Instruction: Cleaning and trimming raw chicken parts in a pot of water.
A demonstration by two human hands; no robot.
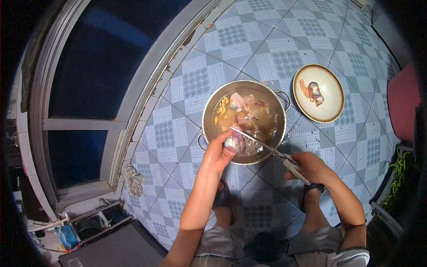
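Observation:
Over the near part of a round metal pot (204,123), my left hand (220,147) holds a piece of poultry offal (237,144), reddish with a pale bluish-white patch, perhaps a gizzard. My right hand (308,167) grips kitchen scissors (275,153) by the handles, to the right of the pot's near rim. The scissor blades reach left across the pot to the upper edge of the held piece; whether they are parted cannot be told. Cloudy water in the pot holds pinkish meat pieces (237,100) and yellow bits (223,105). Several offal pieces (314,90) lie on an oval plate (328,111).
The pot and plate stand on a patterned tile floor (230,61). A crumpled cloth (134,180) lies by the framed glass door at left. A red container (402,103) and green leafy stalks (395,180) are at right; a blue basket (67,236) is at lower left.

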